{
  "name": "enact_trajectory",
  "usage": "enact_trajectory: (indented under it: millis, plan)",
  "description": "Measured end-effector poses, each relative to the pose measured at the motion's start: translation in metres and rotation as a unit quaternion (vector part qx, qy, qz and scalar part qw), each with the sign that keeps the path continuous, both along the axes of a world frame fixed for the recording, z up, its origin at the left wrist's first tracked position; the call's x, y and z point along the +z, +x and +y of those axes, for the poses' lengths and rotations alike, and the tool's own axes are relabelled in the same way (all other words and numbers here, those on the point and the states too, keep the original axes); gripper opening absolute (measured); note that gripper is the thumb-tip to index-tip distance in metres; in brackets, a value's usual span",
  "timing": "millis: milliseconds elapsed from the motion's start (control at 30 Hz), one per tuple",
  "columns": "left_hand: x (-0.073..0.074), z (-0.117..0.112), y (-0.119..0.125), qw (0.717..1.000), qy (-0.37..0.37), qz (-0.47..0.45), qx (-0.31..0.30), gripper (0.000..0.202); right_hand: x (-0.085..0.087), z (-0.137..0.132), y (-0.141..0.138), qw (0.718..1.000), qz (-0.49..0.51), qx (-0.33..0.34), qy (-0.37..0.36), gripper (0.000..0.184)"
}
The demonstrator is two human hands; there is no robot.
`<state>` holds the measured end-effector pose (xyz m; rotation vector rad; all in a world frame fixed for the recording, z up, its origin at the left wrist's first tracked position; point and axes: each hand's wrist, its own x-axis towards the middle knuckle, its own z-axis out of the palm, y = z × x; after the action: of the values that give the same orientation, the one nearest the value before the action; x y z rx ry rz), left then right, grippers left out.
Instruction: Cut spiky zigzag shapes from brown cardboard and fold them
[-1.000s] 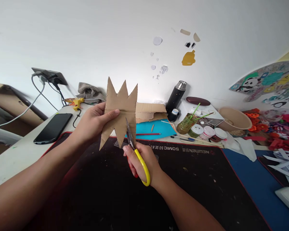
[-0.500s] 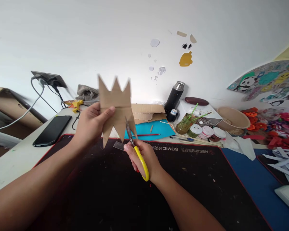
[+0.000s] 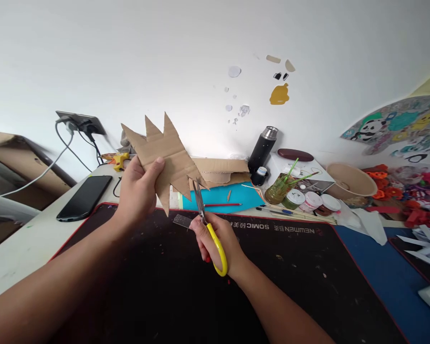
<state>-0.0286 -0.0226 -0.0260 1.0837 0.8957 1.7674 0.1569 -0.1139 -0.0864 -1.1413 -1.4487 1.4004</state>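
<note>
The left hand (image 3: 138, 188) pinches cardboard (image 3: 175, 160) already spiked at both ends, the right hand (image 3: 226, 243) wraps its fingers round scissors (image 3: 212, 233), and perhaps only trimming remains

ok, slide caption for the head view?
Left hand grips a spiky cardboard cutout; right hand holds scissors at its lower edge, above a black mat.

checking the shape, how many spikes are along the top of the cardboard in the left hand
3, all on the upper edge of the held cardboard: the leftmost spike, the middle spike and the rightmost spike. None along that edge looks hidden.
</note>
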Motion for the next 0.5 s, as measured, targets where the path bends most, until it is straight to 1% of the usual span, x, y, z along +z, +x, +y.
enact_trajectory:
  millis: [167, 233, 367, 433, 500]
  plan:
    - [-0.003, -0.01, 0.006, 0.998, -0.032, 0.042, -0.023, 0.034, 0.0, -0.002, -0.001, 1.0, 0.004, 0.01, 0.002, 0.047]
    - [-0.004, -0.014, 0.01, 0.997, -0.044, 0.054, -0.021, 0.036, 0.001, -0.002, -0.002, 1.0, 0.004, 0.006, -0.001, 0.047]
    - [-0.007, -0.022, 0.016, 0.997, -0.042, 0.064, -0.009, 0.03, 0.003, -0.002, -0.002, 1.0, 0.014, -0.004, -0.002, 0.044]
    - [-0.007, -0.025, 0.018, 0.997, -0.044, 0.069, -0.011, 0.026, 0.004, -0.002, -0.001, 1.0, 0.017, -0.009, 0.001, 0.041]
    - [-0.007, -0.028, 0.019, 0.996, -0.044, 0.07, -0.018, 0.027, 0.004, -0.002, -0.001, 1.0, 0.019, -0.013, -0.001, 0.04]
